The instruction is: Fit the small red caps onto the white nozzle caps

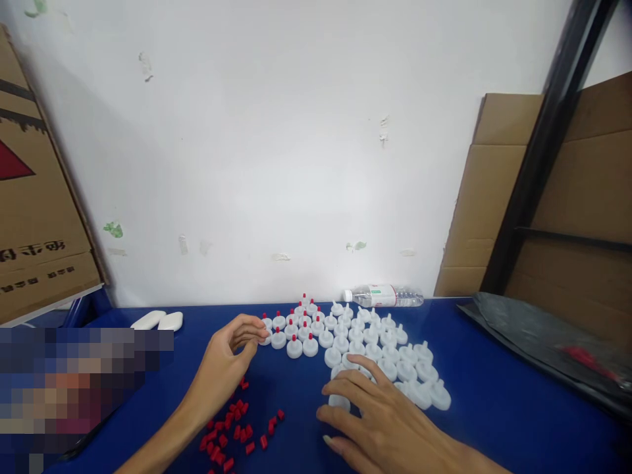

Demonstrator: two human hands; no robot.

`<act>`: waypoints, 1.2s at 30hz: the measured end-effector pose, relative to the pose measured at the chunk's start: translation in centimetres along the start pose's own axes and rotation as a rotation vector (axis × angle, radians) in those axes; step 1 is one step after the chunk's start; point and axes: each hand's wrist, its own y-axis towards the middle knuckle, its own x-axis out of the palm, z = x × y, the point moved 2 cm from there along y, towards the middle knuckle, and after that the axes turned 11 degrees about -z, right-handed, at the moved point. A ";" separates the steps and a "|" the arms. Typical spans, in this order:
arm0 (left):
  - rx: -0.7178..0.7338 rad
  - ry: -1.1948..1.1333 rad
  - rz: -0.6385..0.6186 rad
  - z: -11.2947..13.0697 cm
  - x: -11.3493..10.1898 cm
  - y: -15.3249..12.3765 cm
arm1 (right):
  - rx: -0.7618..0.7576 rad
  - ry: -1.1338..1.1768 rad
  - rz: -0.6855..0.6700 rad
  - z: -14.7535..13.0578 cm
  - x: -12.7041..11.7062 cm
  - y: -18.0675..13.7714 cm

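My left hand is at the left end of a group of white nozzle caps with red tips. Its thumb and fingers are curled around the upper part of a white nozzle cap, whose tip they hide. My right hand reaches over the near side of the white nozzle caps without red tips, fingers spread. One white cap shows partly between those fingers; whether they touch it I cannot tell. Loose small red tips lie scattered near my left forearm.
A clear plastic bottle lies on its side against the wall. Two white rounded objects rest at the back left of the blue table. Dark plastic sheeting is at the right; cardboard stands at the left.
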 end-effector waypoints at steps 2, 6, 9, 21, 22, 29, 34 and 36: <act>-0.006 0.144 0.014 -0.5 -0.4 0.0 | -0.016 -0.011 0.010 -0.1 0.1 0.0; 0.039 0.430 0.004 -1.8 -1.2 0.1 | -0.023 -0.028 0.008 -0.2 0.2 -0.1; 0.043 0.483 -0.068 -2.8 -1.5 0.3 | -0.023 -0.029 0.012 -0.2 0.3 -0.1; 0.079 0.577 -0.090 -1.9 -1.5 1.2 | -0.032 -0.042 0.011 -0.3 0.5 -0.2; 0.081 0.573 -0.092 -2.0 -1.5 1.3 | -0.026 -0.036 0.015 -0.3 0.5 -0.2; 0.102 0.571 -0.083 -2.8 -1.3 1.6 | -0.026 -0.006 0.045 -0.2 1.0 -0.2; 0.121 0.580 -0.037 -2.0 -1.4 1.2 | -0.029 -0.004 0.038 -0.2 0.5 -0.1; 0.164 0.574 0.005 -0.9 -1.1 0.6 | -0.051 -0.040 0.036 -0.2 0.0 -0.1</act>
